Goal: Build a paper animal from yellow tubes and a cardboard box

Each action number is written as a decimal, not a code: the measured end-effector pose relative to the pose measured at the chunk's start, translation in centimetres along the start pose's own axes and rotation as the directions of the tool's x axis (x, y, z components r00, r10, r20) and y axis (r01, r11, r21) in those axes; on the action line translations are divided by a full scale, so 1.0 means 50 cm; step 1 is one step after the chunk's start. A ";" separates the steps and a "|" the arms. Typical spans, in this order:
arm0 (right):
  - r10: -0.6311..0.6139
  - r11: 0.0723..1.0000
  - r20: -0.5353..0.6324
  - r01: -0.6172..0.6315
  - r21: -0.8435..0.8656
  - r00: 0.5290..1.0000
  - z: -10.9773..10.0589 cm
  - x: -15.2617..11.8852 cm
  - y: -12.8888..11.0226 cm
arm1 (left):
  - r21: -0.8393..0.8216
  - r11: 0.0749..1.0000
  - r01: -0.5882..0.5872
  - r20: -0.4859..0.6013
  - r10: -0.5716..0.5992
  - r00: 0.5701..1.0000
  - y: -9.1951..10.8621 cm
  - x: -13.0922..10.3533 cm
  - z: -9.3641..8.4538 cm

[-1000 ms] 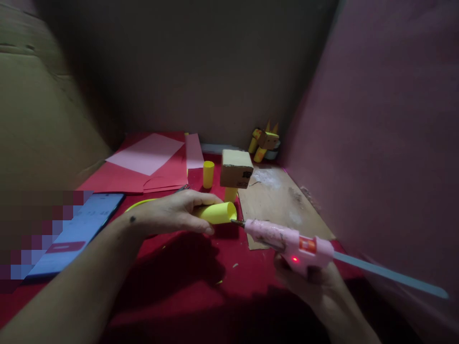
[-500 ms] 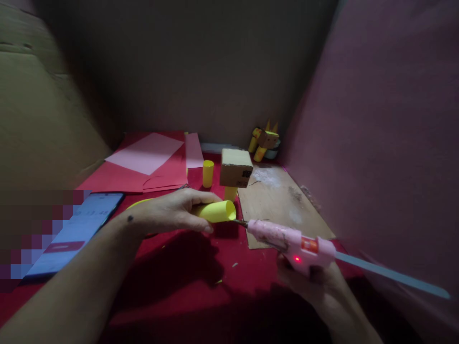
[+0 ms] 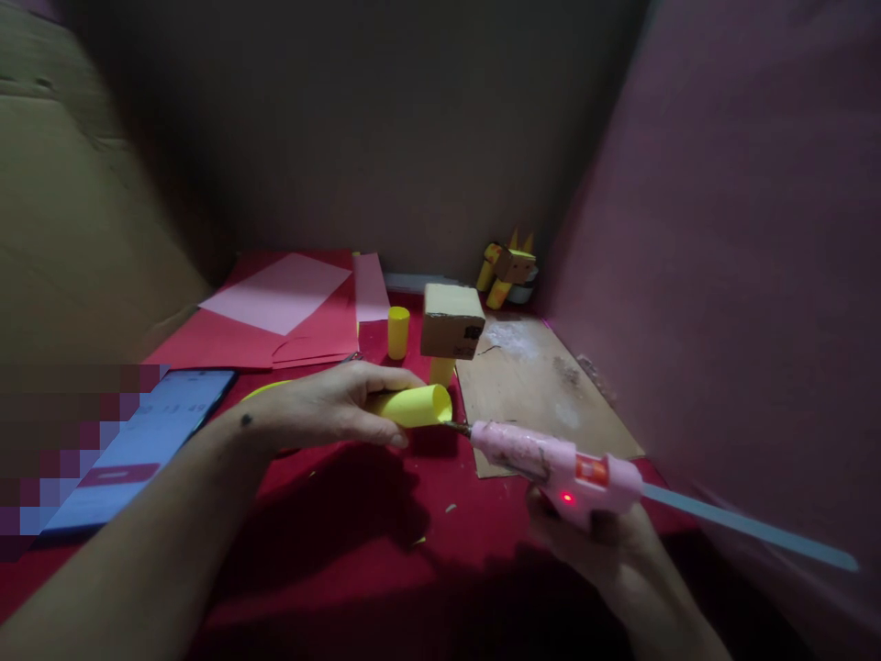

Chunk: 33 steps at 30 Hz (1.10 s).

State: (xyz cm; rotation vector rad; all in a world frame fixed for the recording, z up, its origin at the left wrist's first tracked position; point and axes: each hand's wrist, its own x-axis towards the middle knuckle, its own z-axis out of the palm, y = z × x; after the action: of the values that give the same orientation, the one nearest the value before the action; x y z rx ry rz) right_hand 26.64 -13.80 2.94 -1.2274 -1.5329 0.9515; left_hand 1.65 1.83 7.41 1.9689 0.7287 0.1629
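Note:
My left hand (image 3: pixel 344 404) is closed around a yellow paper tube (image 3: pixel 413 407), its open end turned to the right. In my right hand (image 3: pixel 592 532) is a pink hot glue gun (image 3: pixel 529 450) with a red light lit and a glue stick (image 3: pixel 750 523) poking out of its back. The metal nozzle is at the lower rim of the tube's open end; whether glue is coming out is too small to tell. Just behind the tube, a small cardboard box (image 3: pixel 451 321) stands over a yellow piece. Another yellow tube (image 3: pixel 397 333) stands upright to its left.
Pink and red paper sheets (image 3: pixel 282 303) lie at the back left, with a phone (image 3: pixel 138 450) nearer me. A cardboard sheet (image 3: pixel 543 395) lies on the red cloth (image 3: pixel 385 569) at right. Behind it sits a yellow-and-cardboard figure (image 3: pixel 509 268). Walls rise on three sides.
The glue gun has shifted very slightly left, its nozzle still at the tube's rim. My left hand and the tube have hardly moved.

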 end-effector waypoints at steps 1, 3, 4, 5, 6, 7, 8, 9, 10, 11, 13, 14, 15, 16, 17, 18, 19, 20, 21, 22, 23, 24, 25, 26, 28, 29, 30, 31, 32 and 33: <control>0.013 1.000 0.021 -0.013 0.013 1.000 0.000 0.000 -0.003 | 0.007 1.000 -0.003 -0.003 0.003 1.000 0.000 0.000 0.000; 0.040 0.998 0.053 -0.043 0.051 0.998 0.001 0.002 -0.009 | 0.012 1.000 -0.008 -0.004 0.008 1.000 -0.001 0.000 0.000; 0.046 0.997 0.055 -0.049 0.061 0.997 0.001 0.004 -0.012 | 0.009 1.000 -0.010 -0.002 0.010 1.000 -0.001 0.001 0.000; 0.052 0.997 0.053 -0.055 0.061 0.997 0.001 0.006 -0.015 | 0.002 1.000 -0.011 0.002 0.011 1.000 -0.001 0.001 0.000; 0.055 0.997 0.050 -0.058 0.054 0.997 0.001 0.008 -0.017 | -0.005 1.000 -0.012 0.004 0.012 1.000 -0.001 0.002 0.000; 0.058 0.997 0.054 -0.060 0.043 0.997 0.001 0.010 -0.019 | -0.013 1.000 -0.011 0.006 0.011 1.000 -0.001 0.002 0.000; 0.059 0.998 0.058 -0.061 0.030 0.997 0.001 0.011 -0.020 | -0.023 1.000 -0.011 0.010 0.012 1.000 -0.001 0.003 0.000; 0.061 0.998 0.057 -0.063 0.023 0.997 0.000 0.012 -0.021 | -0.031 0.999 -0.011 0.011 0.012 1.000 -0.001 0.003 0.000; 0.065 0.998 0.058 -0.067 0.023 0.996 0.000 0.012 -0.021 | -0.035 0.999 -0.011 0.010 0.012 1.000 -0.001 0.003 0.001; 0.069 0.997 0.058 -0.071 0.027 0.996 -0.001 0.012 -0.021 | -0.035 0.999 -0.012 0.007 0.013 1.000 -0.001 0.003 0.001; 0.085 0.995 0.056 -0.087 0.037 0.995 -0.001 0.010 -0.021 | -0.030 0.999 -0.013 0.000 0.013 1.000 -0.001 0.002 0.001; 0.091 0.995 0.058 -0.093 0.043 0.994 -0.001 0.009 -0.022 | -0.027 1.000 -0.013 -0.002 0.013 1.000 -0.001 0.002 0.001; 0.096 0.994 0.060 -0.099 0.048 0.994 -0.001 0.008 -0.022 | -0.024 1.000 -0.012 -0.001 0.012 1.000 -0.002 0.002 0.000; 0.097 0.993 0.063 -0.100 0.055 0.993 -0.001 0.008 -0.022 | -0.020 1.000 -0.010 0.002 0.010 1.000 -0.002 0.001 0.000; 0.096 0.993 0.063 -0.100 0.061 0.993 -0.001 0.008 -0.023 | -0.017 1.000 -0.010 0.004 0.010 1.000 -0.002 0.001 0.000; 0.093 0.993 0.061 -0.097 0.067 0.994 0.000 0.009 -0.023 | -0.012 1.000 -0.011 0.006 0.011 1.000 -0.002 0.001 0.000; 0.088 0.993 0.056 -0.091 0.071 0.995 0.000 0.010 -0.022 | -0.010 1.000 -0.013 0.007 0.013 1.000 -0.002 0.001 0.000; 0.082 0.994 0.050 -0.086 0.072 0.995 0.000 0.010 -0.022 | -0.011 1.000 -0.014 0.010 0.014 1.000 -0.002 0.001 0.000; 0.074 0.994 0.047 -0.077 0.072 0.996 -0.001 0.011 -0.022 | -0.015 1.000 -0.014 0.013 0.015 1.000 -0.001 0.001 0.001; 0.062 0.995 0.045 -0.065 0.072 0.997 -0.001 0.012 -0.023 | -0.022 1.000 -0.014 0.016 0.014 1.000 -0.001 0.001 0.001; 0.048 0.996 0.044 -0.051 0.070 0.998 -0.002 0.013 -0.023 | -0.028 1.000 -0.013 0.019 0.013 1.000 -0.001 0.001 0.001; 0.033 0.997 0.045 -0.035 0.066 0.998 -0.003 0.013 -0.024 | -0.029 1.000 -0.011 0.019 0.011 1.000 -0.002 0.001 0.001; 0.018 0.998 0.045 -0.020 0.058 0.999 -0.004 0.014 -0.025 | -0.025 1.000 -0.010 0.016 0.011 1.000 -0.002 0.001 0.001; 0.004 0.999 0.037 -0.006 0.048 0.999 -0.004 0.014 -0.026 | -0.017 1.000 -0.012 0.012 0.012 1.000 -0.002 0.000 0.001; -0.002 1.000 0.005 0.002 0.026 1.000 -0.005 0.014 -0.027 | -0.001 1.000 -0.016 0.006 0.016 1.000 -0.003 0.000 0.000; 0.001 1.000 -0.009 -0.001 0.021 1.000 -0.005 0.014 -0.027 | 0.005 1.000 -0.018 0.004 0.018 1.000 -0.004 0.000 0.000; 0.005 1.000 -0.018 -0.004 0.023 1.000 -0.005 0.014 -0.026 | 0.005 1.000 -0.019 0.003 0.019 1.000 -0.004 0.000 0.000; 0.009 1.000 -0.018 -0.008 0.030 1.000 -0.004 0.014 -0.025 | 0.003 1.000 -0.019 0.003 0.019 1.000 -0.004 0.000 0.000; 0.014 0.999 -0.005 -0.014 0.038 1.000 -0.004 0.014 -0.024 | -0.001 1.000 -0.018 0.004 0.018 1.000 -0.004 0.001 0.000; 0.019 0.999 0.015 -0.020 0.046 1.000 -0.004 0.014 -0.023 | -0.004 1.000 -0.017 0.005 0.017 1.000 -0.004 0.001 0.000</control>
State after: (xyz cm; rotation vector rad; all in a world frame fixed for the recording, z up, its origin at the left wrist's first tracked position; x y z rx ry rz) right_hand 26.47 -13.33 4.22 -1.2067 -1.5048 1.0057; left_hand 1.61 1.91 7.22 1.9711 0.7080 0.1695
